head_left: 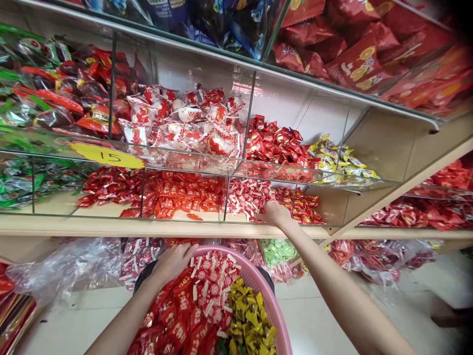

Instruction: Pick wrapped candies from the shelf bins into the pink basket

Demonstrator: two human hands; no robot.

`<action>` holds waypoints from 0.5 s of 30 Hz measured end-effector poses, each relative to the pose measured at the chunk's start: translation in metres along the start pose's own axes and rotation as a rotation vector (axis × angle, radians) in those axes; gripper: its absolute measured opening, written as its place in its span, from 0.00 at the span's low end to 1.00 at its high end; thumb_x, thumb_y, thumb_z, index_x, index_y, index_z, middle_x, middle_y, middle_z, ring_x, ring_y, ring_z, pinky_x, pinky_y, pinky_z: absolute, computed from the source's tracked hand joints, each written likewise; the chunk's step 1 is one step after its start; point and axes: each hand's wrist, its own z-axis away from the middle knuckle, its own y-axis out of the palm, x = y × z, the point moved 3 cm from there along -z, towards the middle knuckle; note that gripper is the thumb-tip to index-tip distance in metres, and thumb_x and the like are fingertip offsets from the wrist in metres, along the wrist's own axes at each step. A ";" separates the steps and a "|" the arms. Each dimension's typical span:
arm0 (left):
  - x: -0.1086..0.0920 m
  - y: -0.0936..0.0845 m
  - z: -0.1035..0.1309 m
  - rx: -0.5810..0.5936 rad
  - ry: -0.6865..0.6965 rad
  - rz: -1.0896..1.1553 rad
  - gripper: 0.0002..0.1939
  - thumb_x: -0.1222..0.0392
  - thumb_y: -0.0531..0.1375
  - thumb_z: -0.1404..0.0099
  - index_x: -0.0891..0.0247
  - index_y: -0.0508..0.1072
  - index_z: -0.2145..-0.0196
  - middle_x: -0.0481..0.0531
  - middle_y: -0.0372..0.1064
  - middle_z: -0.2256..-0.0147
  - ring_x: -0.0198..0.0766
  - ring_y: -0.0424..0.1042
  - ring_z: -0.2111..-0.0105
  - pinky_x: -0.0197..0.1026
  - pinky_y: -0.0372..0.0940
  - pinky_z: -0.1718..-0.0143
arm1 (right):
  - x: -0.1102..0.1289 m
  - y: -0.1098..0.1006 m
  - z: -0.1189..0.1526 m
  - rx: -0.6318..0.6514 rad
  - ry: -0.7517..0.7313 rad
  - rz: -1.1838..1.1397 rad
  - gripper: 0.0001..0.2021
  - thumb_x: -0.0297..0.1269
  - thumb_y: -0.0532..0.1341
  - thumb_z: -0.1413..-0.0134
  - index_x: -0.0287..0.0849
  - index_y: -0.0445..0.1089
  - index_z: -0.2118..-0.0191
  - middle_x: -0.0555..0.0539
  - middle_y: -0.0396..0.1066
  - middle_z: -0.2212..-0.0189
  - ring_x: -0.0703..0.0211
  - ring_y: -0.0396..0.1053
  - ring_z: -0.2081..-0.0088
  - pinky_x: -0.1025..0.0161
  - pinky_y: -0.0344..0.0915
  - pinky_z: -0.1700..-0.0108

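Our left arm slants up from the bottom edge, and our left hand (173, 262) lies back upward over the upper left rim of the pink basket (276, 306), its fingers angled to the right. We cannot tell whether it clasps the rim or only rests there. Our right arm stretches up and leftward from the bottom right, almost straight, bringing our right hand (276, 214) to the front of the low shelf (103, 226). That hand is curled, with one digit jutting left; we cannot tell if anything is inside it.

The basket sits below the shelf, between our forearms, and is well filled. At its left we see glossy red packets (179, 318) with pale lettering; at its upper middle, patterned packets (211, 281), red with white ends and round prints; at its right, small crumpled yellow packets (252, 318) with dark marks.

Along the shelf we find a green heap (40, 178), a dark red heap (114, 185) beneath a yellow card (107, 155) marked 15, a lettered red heap (185, 193), a red-and-white heap (247, 193) just beside our right hand, and a red-and-yellow heap (308, 204).
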 end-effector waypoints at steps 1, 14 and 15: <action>0.000 0.000 0.000 0.003 -0.002 -0.001 0.28 0.41 0.37 0.36 0.59 0.70 0.67 0.55 0.73 0.66 0.42 0.71 0.67 0.38 0.57 0.68 | 0.000 0.000 0.001 0.000 -0.005 -0.008 0.25 0.55 0.57 0.53 0.36 0.70 0.59 0.35 0.69 0.59 0.45 0.67 0.55 0.56 0.64 0.59; 0.000 0.001 0.000 -0.011 0.004 0.001 0.26 0.42 0.38 0.36 0.60 0.68 0.71 0.54 0.72 0.69 0.41 0.71 0.69 0.38 0.56 0.68 | 0.023 0.003 0.004 0.040 -0.113 -0.090 0.24 0.57 0.53 0.48 0.39 0.71 0.65 0.37 0.71 0.61 0.50 0.69 0.59 0.62 0.60 0.64; 0.000 0.001 0.000 -0.012 0.005 0.003 0.26 0.42 0.38 0.36 0.60 0.68 0.72 0.53 0.72 0.69 0.41 0.71 0.68 0.38 0.56 0.68 | 0.023 0.003 0.003 0.038 -0.124 -0.102 0.25 0.58 0.51 0.48 0.39 0.71 0.66 0.37 0.71 0.61 0.51 0.69 0.60 0.63 0.60 0.64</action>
